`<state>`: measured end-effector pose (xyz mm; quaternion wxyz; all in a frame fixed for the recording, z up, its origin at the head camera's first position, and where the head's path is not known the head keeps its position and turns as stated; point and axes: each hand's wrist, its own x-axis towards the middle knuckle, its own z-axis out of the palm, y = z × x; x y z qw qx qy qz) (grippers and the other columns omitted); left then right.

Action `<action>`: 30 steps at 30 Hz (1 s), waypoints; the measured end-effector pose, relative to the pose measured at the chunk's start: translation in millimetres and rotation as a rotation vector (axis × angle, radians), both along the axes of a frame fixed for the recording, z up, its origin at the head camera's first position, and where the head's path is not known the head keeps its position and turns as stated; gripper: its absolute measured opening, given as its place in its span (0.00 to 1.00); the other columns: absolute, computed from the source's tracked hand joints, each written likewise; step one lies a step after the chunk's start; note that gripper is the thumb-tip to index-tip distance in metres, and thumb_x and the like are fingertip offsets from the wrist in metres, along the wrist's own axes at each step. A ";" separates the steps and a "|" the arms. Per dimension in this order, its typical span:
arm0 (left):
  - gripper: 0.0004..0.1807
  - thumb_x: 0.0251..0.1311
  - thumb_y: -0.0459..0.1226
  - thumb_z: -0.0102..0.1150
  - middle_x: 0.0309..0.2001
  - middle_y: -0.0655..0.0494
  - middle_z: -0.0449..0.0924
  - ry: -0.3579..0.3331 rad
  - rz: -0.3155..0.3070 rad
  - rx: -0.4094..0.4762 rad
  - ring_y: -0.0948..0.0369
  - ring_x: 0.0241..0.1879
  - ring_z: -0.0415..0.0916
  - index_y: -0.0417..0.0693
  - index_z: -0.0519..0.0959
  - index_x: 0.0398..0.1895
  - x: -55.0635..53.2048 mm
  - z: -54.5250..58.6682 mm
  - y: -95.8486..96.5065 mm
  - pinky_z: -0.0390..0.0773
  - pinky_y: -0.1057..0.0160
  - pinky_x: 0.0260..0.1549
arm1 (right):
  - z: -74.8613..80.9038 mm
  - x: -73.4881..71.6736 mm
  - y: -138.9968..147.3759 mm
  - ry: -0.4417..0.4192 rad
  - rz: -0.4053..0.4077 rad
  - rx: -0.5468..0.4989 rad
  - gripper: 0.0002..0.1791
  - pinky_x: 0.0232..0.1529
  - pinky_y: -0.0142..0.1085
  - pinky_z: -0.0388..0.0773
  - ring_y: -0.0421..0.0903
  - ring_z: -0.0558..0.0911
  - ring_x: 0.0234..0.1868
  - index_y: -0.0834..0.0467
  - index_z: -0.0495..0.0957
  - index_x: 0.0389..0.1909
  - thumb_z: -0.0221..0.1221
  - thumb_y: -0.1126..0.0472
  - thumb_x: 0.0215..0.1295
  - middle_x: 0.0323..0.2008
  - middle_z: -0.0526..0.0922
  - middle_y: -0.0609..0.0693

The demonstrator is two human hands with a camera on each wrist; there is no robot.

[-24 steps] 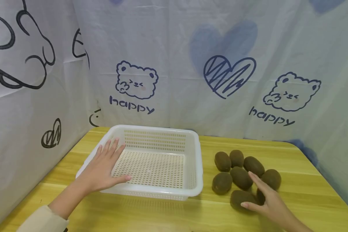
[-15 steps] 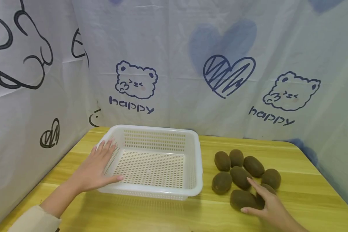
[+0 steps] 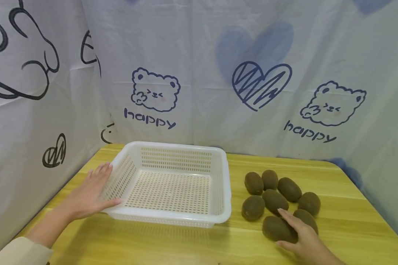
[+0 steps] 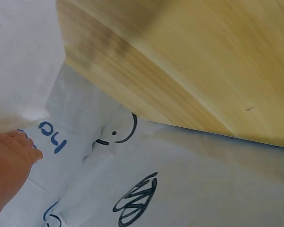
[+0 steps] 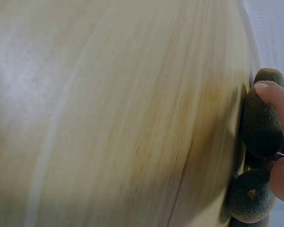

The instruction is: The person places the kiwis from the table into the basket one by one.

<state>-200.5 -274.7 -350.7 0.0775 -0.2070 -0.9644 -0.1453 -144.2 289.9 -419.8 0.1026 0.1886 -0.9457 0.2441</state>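
Observation:
In the head view my left hand (image 3: 87, 193) is at the left side of a white plastic basket (image 3: 169, 216). Its fingers lie along the outside of the left wall, and the thumb reaches over the front left corner. The left wrist view shows part of that hand (image 4: 12, 165) beside the pale basket wall (image 4: 26, 66). My right hand (image 3: 305, 237) grips the nearest brown kiwi (image 3: 276, 229) between thumb and fingers, on the table. In the right wrist view the thumb presses this kiwi (image 5: 260, 123), while another kiwi (image 5: 251, 196) sits close by the fingers.
Several more kiwis, among them a middle kiwi (image 3: 275, 201) and a left kiwi (image 3: 253, 208), cluster right of the basket on the wooden table (image 3: 146, 246). A printed white curtain (image 3: 202, 121) stands behind the table and along its left side.
My left hand has moved left, from over the basket to its left rim. My right hand has drawn slightly nearer and closed around the front kiwi, leaving the kiwi beside it more visible.

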 end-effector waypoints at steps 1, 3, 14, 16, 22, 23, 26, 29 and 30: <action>0.56 0.54 0.56 0.55 0.71 0.30 0.36 -0.004 0.002 -0.002 0.37 0.71 0.35 0.28 0.39 0.70 0.1 -0.4 -2.2 0.27 0.47 0.71 | 0.7 -0.2 0.0 -0.030 -0.001 -0.004 0.46 0.42 0.48 0.79 0.64 0.75 0.52 0.68 0.65 0.62 0.71 0.52 0.42 0.57 0.73 0.68; 0.55 0.55 0.55 0.55 0.71 0.30 0.36 -0.002 -0.002 -0.002 0.37 0.71 0.35 0.28 0.39 0.70 0.9 -1.0 -6.5 0.24 0.49 0.71 | 2.2 -0.6 0.1 -0.085 -0.002 -0.016 0.46 0.44 0.49 0.79 0.65 0.75 0.52 0.68 0.65 0.62 0.70 0.52 0.43 0.57 0.72 0.69; 0.56 0.53 0.55 0.57 0.69 0.27 0.42 0.039 -0.028 -0.049 0.39 0.72 0.35 0.28 0.40 0.70 2.9 -5.6 -19.0 0.15 0.72 0.64 | 6.7 -4.7 3.8 -0.230 -0.004 0.014 0.42 0.40 0.44 0.81 0.63 0.78 0.48 0.68 0.67 0.60 0.70 0.57 0.44 0.54 0.74 0.69; 0.56 0.52 0.55 0.57 0.69 0.26 0.44 0.048 -0.032 -0.055 0.39 0.72 0.36 0.28 0.41 0.70 2.8 -6.3 -19.9 0.15 0.74 0.64 | 7.9 -5.5 3.9 -0.248 -0.013 0.014 0.40 0.39 0.43 0.81 0.62 0.79 0.48 0.67 0.68 0.59 0.71 0.56 0.44 0.53 0.76 0.68; 0.56 0.52 0.56 0.58 0.69 0.26 0.46 0.046 -0.033 -0.069 0.37 0.70 0.40 0.28 0.43 0.70 2.0 -7.0 -22.6 0.15 0.76 0.63 | 9.0 -5.0 2.8 -0.280 -0.051 -0.018 0.37 0.40 0.44 0.81 0.60 0.80 0.47 0.64 0.71 0.56 0.71 0.54 0.43 0.52 0.78 0.64; 0.56 0.52 0.56 0.57 0.69 0.26 0.46 0.045 -0.031 -0.073 0.36 0.70 0.41 0.28 0.43 0.70 1.9 -7.1 -23.4 0.15 0.76 0.63 | 9.1 -5.3 2.8 -0.289 -0.057 -0.028 0.38 0.40 0.44 0.81 0.60 0.80 0.47 0.64 0.71 0.56 0.71 0.53 0.43 0.52 0.78 0.64; 0.56 0.51 0.56 0.58 0.69 0.26 0.46 0.045 -0.021 -0.079 0.36 0.70 0.42 0.27 0.42 0.70 1.7 -7.5 -25.6 0.15 0.77 0.63 | 10.1 -6.0 2.3 -0.323 -0.084 -0.065 0.38 0.40 0.42 0.81 0.57 0.80 0.47 0.62 0.71 0.57 0.70 0.51 0.44 0.52 0.78 0.63; 0.56 0.51 0.56 0.58 0.68 0.26 0.46 0.050 -0.012 -0.086 0.37 0.70 0.41 0.27 0.42 0.70 1.9 -7.9 -27.4 0.15 0.78 0.62 | 11.9 -5.9 0.5 -0.310 -0.100 -0.095 0.37 0.37 0.36 0.81 0.52 0.81 0.44 0.60 0.71 0.57 0.69 0.50 0.45 0.51 0.79 0.60; 0.56 0.51 0.56 0.57 0.68 0.26 0.46 0.050 -0.010 -0.087 0.38 0.71 0.40 0.27 0.42 0.69 2.1 -8.0 -27.8 0.16 0.78 0.62 | 12.7 -5.6 -0.3 -0.295 -0.104 -0.106 0.37 0.36 0.33 0.81 0.48 0.82 0.42 0.60 0.71 0.57 0.69 0.49 0.45 0.50 0.79 0.58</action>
